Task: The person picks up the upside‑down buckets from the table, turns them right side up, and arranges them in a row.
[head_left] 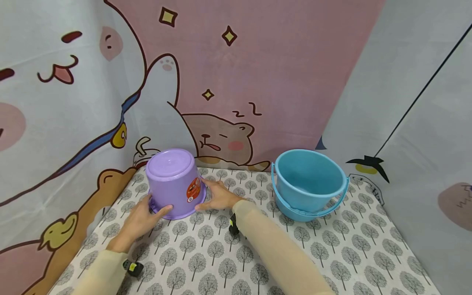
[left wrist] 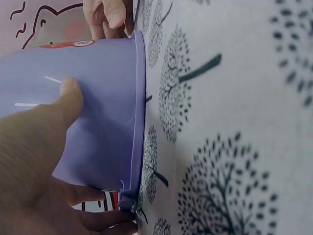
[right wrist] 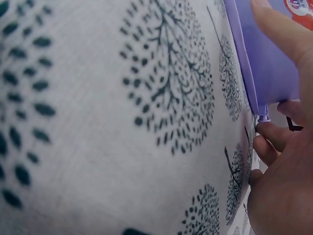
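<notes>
A purple bucket (head_left: 173,186) stands upside down on the table's left part, its base up and its rim at the cloth. My left hand (head_left: 141,219) grips its left side, thumb across the front wall and fingers round by the rim. On the other side my right hand (head_left: 219,196) holds it low, thumb toward the front and curled fingers by the handle lug (right wrist: 263,113). An orange-red label (head_left: 193,189) shows on the bucket's right front. To the right a light blue bucket (head_left: 307,180) stands upright, its handle (head_left: 309,212) hanging down in front.
The table is covered by a white cloth (head_left: 226,268) with grey tree prints. Behind it and along both sides hang curtains (head_left: 295,73) with cartoon animals. The blue bucket stands close to the back edge, right of my right forearm (head_left: 273,241).
</notes>
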A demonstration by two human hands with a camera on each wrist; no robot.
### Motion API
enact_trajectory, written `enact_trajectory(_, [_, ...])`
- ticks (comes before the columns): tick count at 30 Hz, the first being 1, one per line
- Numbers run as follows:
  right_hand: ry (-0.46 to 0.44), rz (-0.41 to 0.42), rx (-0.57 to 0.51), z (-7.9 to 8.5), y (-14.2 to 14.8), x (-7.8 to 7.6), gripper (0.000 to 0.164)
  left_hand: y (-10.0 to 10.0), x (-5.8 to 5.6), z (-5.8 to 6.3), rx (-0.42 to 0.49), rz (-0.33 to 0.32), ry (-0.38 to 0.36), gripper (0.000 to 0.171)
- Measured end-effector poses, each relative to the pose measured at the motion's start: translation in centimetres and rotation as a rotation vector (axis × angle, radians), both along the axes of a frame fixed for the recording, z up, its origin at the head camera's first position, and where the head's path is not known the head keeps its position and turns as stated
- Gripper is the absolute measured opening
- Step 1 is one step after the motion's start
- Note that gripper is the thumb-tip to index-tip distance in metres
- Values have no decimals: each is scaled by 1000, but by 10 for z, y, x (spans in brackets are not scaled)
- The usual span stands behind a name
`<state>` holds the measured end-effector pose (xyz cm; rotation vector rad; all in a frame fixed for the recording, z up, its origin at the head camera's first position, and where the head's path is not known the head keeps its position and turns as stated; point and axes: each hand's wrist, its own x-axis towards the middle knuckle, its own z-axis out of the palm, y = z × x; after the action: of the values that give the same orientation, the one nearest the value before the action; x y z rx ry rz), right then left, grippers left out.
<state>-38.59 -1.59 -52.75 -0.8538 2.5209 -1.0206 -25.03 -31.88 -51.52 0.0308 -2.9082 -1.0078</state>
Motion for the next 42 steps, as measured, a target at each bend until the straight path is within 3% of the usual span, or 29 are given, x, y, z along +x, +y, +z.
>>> enact_trajectory(11, [-28, -37, -61, 0, 3, 3, 127, 7, 1, 6, 29, 57, -56, 120])
enact_trajectory(23, [-25, -72, -183, -4, 16, 9, 114, 16, 4, 9, 80, 74, 98, 99])
enact_trajectory(29, [-66, -50, -245, -2, 20, 11, 116, 20, 9, 14, 101, 124, 76, 103])
enact_trajectory(36, [-66, -47, -240, 3, 25, 16, 122, 24, 13, 20, 171, 195, 73, 105])
enact_trajectory(42, [-70, -34, -281, 7, 29, 19, 118, 24, 14, 24, 208, 204, 83, 107])
